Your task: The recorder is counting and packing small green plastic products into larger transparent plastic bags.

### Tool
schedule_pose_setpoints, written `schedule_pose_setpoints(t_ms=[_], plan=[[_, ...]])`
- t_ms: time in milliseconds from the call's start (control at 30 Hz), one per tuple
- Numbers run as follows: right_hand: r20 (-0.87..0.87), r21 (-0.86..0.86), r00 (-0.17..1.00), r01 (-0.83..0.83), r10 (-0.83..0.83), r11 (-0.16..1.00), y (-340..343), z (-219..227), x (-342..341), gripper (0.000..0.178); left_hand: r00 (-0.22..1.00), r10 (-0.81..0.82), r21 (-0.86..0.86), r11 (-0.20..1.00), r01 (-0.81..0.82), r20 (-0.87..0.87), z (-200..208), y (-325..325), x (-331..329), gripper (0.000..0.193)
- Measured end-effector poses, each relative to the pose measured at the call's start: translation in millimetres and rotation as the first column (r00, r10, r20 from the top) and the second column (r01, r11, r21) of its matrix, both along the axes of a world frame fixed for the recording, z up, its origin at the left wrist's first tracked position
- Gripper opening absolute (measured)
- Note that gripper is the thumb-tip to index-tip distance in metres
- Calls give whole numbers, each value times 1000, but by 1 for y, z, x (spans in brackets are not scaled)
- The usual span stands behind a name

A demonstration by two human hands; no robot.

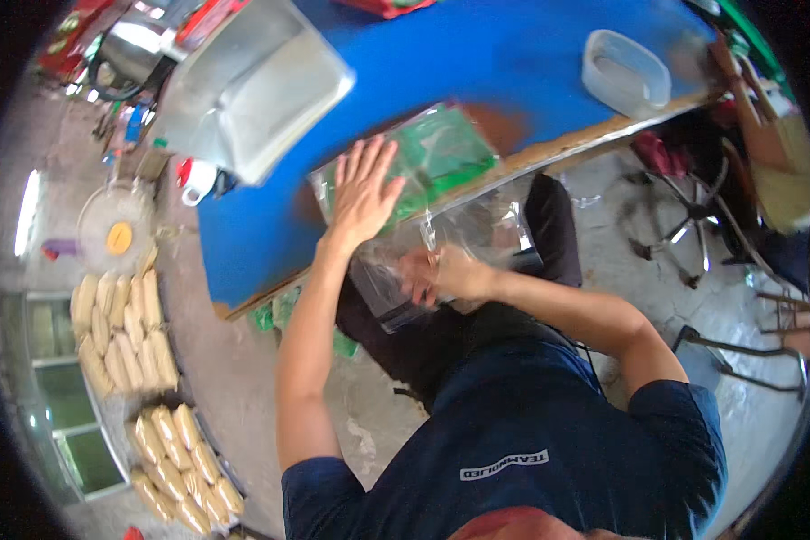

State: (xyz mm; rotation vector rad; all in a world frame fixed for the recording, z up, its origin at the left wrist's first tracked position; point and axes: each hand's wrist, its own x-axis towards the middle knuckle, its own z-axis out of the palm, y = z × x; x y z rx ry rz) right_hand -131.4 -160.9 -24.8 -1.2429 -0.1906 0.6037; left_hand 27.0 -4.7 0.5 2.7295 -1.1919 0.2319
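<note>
On the blue table (441, 49), near its front edge, my left hand (364, 193) lies flat with its fingers spread. It presses down on a green and clear plastic sheet or bag (445, 153). Below the table edge, over my lap, my right hand (459, 274) is closed on clear plastic film (486, 225). The film is crumpled and shiny and hangs over the edge toward my legs. Whether it is one piece with the green sheet I cannot tell. Part of my right hand's fingers is blurred behind the film.
A large silvery tray (270, 90) stands at the table's left, and a translucent plastic tub (625, 76) at its right. Several filled tan bags (121, 333) are stacked at the left. Another person (778, 153) sits at the far right, near a wheeled chair base (693, 211).
</note>
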Motion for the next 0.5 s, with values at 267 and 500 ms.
schedule_pose_setpoints(t_ms=[267,500], plan=[[619,-355,758,504,-205,787,-123,93,-12,22,989,145,-12,989,-145,30,35,-25,-10,68],[730,-583,675,697,109,-418,-305,45,37,60,935,291,149,953,-264,-202,9,-9,-12,74]])
